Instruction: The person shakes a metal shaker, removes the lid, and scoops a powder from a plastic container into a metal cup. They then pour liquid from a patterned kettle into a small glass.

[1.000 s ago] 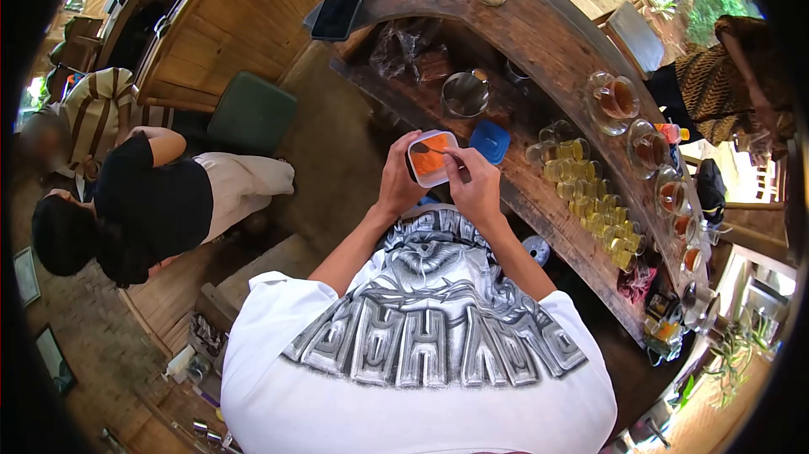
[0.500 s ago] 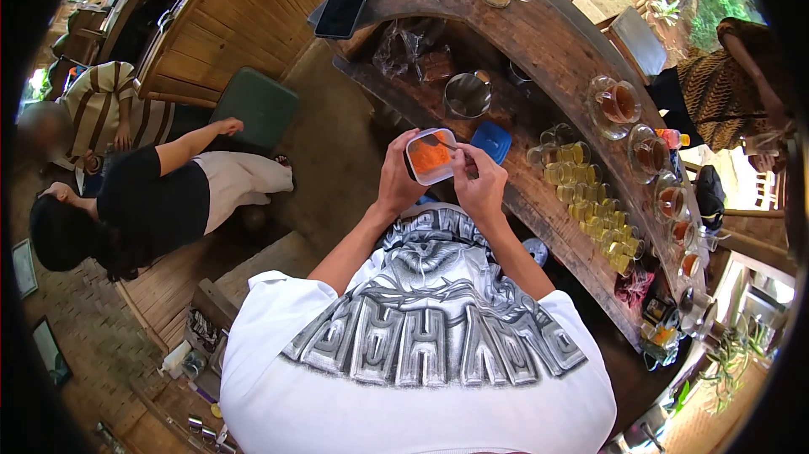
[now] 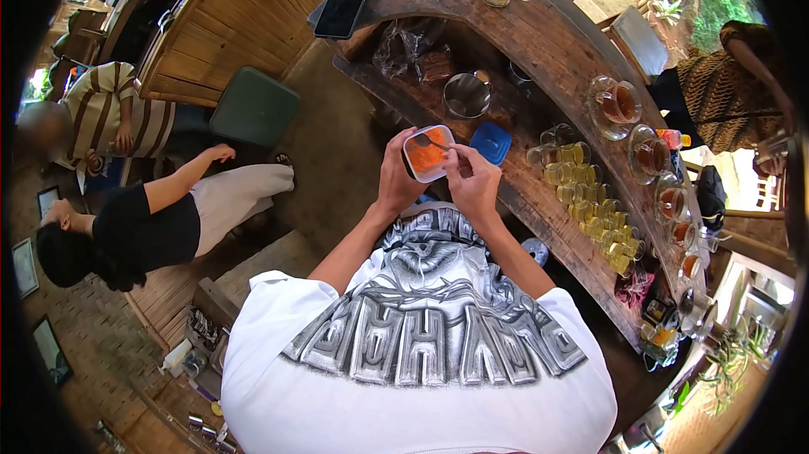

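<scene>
My left hand (image 3: 396, 176) is closed around the side of a small clear plastic container (image 3: 436, 174) with bright orange contents (image 3: 431, 151) that look like powder or fine shreds. In my right hand (image 3: 474, 180), fingers pinch the handle of a spoon (image 3: 428, 143), its dark bowl resting in the orange contents. The container is held in front of my chest, beside the lower shelf of the wooden counter. Just beyond my right hand, a blue lid (image 3: 490, 143) lies on that shelf. A metal cup (image 3: 467, 96) stands farther along it.
Several small glasses of yellow liquid (image 3: 590, 205) crowd the lower shelf on the right. Cups of brown drink (image 3: 619, 104) line the curved wooden counter (image 3: 539, 41). A phone (image 3: 344, 6) lies at its left end. A person in black (image 3: 147, 227) is at left, near a green stool (image 3: 255, 107).
The container and both my hands have shifted slightly left, and the spoon has moved deeper over the orange contents. The person in black has moved a little left.
</scene>
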Available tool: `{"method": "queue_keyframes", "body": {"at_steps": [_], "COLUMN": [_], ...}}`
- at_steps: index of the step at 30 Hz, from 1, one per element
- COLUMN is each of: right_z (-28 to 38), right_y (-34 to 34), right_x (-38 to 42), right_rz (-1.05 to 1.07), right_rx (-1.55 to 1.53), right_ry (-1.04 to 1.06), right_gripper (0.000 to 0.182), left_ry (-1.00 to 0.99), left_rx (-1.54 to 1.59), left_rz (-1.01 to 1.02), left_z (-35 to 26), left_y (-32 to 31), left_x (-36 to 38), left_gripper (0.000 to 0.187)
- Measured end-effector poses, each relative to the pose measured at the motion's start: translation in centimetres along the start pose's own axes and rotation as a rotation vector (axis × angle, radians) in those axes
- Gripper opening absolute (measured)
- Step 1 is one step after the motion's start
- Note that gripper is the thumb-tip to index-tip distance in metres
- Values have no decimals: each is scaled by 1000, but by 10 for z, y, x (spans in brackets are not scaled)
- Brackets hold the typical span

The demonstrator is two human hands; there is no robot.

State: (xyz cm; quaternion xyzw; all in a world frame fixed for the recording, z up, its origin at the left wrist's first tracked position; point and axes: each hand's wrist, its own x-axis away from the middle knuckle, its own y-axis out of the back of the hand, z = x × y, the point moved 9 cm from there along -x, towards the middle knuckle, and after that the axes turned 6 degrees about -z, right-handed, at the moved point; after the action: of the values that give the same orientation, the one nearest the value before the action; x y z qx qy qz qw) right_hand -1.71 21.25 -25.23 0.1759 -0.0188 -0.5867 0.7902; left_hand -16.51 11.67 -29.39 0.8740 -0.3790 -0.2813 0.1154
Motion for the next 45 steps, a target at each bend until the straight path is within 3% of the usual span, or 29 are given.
{"method": "queue_keyframes", "body": {"at_steps": [14,21,31,45], "right_z": [-14,-35,-49,-1], "right_y": [-4,-2,30,99], "right_x": [0,0,-13,-81], "right_rz": [31,16,-35,-320], "right_rx": [-98,-264,-413,-404], "right_ry": [-158,-339,-463,-190], "right_gripper": [18,20,19,19], "left_ry": [73,61,114,104], "left_rx": [28,-14,14,11], "left_rz": [3,25,7,6], "left_z": [4,8,13,12], "left_y": [0,-3,-5,-7], "left_x": [-1,0,-2,-6], "left_gripper": [95,96,92,95]}}
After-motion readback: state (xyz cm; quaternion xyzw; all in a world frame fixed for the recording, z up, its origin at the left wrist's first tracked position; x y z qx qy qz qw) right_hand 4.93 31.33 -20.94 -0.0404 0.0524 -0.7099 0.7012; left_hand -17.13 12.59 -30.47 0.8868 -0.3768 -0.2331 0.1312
